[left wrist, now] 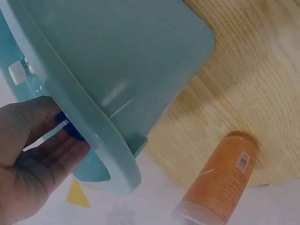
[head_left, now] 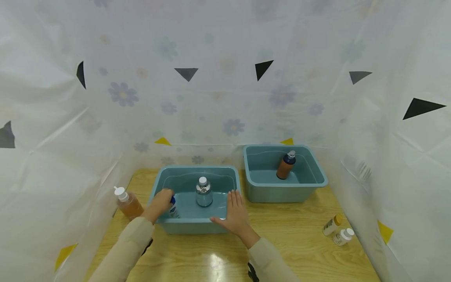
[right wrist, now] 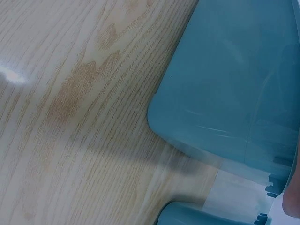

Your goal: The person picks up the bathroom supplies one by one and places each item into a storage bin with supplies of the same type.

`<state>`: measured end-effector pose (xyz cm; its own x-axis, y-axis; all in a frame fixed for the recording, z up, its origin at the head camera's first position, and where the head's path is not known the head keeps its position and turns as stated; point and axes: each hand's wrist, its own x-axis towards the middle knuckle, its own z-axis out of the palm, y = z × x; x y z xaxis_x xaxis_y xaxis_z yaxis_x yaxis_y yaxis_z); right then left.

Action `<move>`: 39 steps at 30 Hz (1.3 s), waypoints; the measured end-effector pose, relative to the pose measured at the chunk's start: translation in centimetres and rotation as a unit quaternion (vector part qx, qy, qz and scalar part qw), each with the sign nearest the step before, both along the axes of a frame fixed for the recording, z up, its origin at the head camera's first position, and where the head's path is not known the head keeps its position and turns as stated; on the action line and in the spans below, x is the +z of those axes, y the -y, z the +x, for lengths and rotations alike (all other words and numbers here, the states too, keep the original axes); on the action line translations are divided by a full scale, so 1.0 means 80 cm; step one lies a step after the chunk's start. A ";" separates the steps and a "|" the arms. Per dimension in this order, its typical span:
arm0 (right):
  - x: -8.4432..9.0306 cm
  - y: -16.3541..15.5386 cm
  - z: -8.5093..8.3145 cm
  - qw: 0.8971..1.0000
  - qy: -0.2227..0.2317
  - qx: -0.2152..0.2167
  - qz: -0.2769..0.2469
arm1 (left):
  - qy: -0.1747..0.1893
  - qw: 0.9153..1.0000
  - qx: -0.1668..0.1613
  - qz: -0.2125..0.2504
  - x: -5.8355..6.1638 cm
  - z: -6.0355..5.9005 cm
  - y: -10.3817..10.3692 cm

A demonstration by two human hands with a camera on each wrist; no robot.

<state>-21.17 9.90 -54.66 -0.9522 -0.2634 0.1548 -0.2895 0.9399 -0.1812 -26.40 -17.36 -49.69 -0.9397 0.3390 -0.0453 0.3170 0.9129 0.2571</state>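
In the head view, a blue-green plastic bin (head_left: pixel 193 228) stands on the wooden table. My left hand (head_left: pixel 162 203) reaches over its left side and grips the blue top of a small bottle (head_left: pixel 174 212) inside. The left wrist view shows fingers and thumb around that blue cap (left wrist: pixel 70 129), just within the rim. A clear bottle (head_left: pixel 204 197) with a white cap stands upright in the middle of this bin. My right hand (head_left: pixel 236 213) rests at the bin's right front corner, fingers straight along the rim. Only a sliver of it shows at the right wrist view's edge.
A second blue-green bin (head_left: pixel 278 192) stands behind on the right, with a brown pump bottle (head_left: pixel 285 166) leaning inside. Left of the near bin is an orange pump bottle (head_left: pixel 130 206). A yellow-capped bottle (head_left: pixel 331 226) and a white-capped bottle (head_left: pixel 341 237) sit near the table's right edge.
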 end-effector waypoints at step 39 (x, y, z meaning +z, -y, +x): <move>0.004 0.001 0.001 1.000 0.008 -0.004 -0.003 | 0.058 0.997 0.025 -0.051 0.004 -0.010 -0.008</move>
